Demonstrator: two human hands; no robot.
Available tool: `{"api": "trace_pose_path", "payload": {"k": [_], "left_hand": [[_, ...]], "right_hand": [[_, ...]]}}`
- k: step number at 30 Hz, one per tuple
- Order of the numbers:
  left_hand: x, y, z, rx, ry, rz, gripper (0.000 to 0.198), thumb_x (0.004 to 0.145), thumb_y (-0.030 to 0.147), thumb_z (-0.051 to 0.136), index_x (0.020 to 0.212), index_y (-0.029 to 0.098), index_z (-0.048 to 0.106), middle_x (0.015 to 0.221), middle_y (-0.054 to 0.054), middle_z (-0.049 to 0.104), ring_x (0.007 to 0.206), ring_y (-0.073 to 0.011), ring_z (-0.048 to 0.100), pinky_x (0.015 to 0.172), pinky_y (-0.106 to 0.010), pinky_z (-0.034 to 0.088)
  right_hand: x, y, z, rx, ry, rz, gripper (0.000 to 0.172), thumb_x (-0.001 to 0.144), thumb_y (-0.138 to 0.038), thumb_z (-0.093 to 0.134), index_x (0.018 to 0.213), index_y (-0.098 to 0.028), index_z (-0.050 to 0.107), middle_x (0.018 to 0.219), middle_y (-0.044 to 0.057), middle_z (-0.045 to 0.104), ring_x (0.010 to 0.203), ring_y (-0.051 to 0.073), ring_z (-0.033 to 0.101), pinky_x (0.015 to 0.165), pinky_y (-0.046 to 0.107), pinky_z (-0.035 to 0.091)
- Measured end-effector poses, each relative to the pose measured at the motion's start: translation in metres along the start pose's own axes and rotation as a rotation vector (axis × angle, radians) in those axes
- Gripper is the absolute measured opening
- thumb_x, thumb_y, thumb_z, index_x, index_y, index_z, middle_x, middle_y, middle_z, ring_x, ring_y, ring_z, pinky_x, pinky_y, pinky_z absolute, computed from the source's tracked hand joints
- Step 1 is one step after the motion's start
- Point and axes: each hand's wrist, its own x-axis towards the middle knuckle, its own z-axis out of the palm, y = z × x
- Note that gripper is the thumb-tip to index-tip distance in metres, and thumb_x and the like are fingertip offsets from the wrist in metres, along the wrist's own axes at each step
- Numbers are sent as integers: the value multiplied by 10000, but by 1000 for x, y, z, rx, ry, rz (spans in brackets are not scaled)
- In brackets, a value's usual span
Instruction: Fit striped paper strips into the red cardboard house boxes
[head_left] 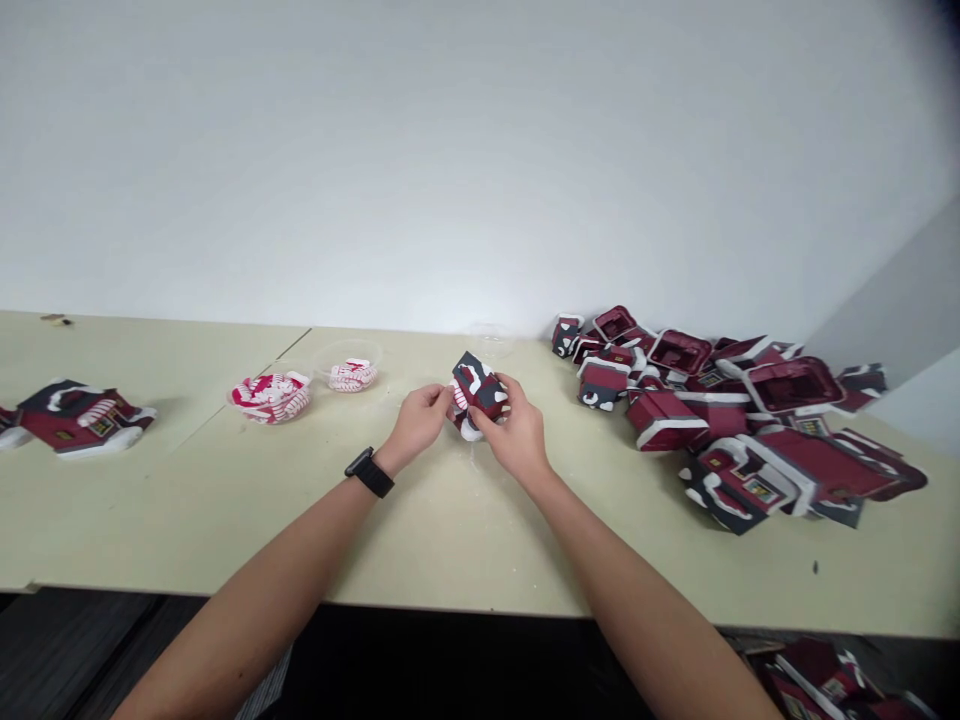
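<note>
My right hand (520,430) is wrapped round a small toy house (480,378) with dark red walls and a dark grey roof patched with white snow. The house is tilted above the middle of the table. My left hand (418,425), with a black watch on its wrist, pinches the edge of a red-and-white striped awning piece (460,396) at the house's left side. Whether the piece is fixed to the wall I cannot tell. The fingers partly hide the lower part of the house.
Left of my hands, a clear bowl (270,398) and a second clear bowl (352,376) hold striped pieces. A house with an awning (75,418) stands at far left. A heap of dark red houses (690,420) covers the right side. The wall (450,160) rises behind.
</note>
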Motion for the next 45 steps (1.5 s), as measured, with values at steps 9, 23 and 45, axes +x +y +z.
{"api": "trace_pose_path", "payload": {"k": [9,23,45], "left_hand": [[-4,8,0,-202,-130,-143,339,873,491,638,771,168,652,801,-40,698,575,-112,470,579,-282,335],[-2,2,-1,-376,-175,-167,340,833,500,698,799,163,661,833,-49,687,590,-97,447,579,-273,339],[-3,1,2,-664,-220,-246,429,727,520,882,854,149,710,910,-69,707,624,-88,469,579,-264,350]], "right_hand": [[-1,-2,-2,-51,-3,-19,612,829,-410,738,1394,-226,592,1144,92,781,922,291,745,850,424,587],[1,-4,-4,-37,17,-12,629,833,-418,725,1412,-209,594,1149,102,780,903,279,735,855,416,586],[0,-3,-4,-72,34,-66,618,845,-388,715,1424,-220,578,1214,118,762,966,289,724,905,431,575]]}}
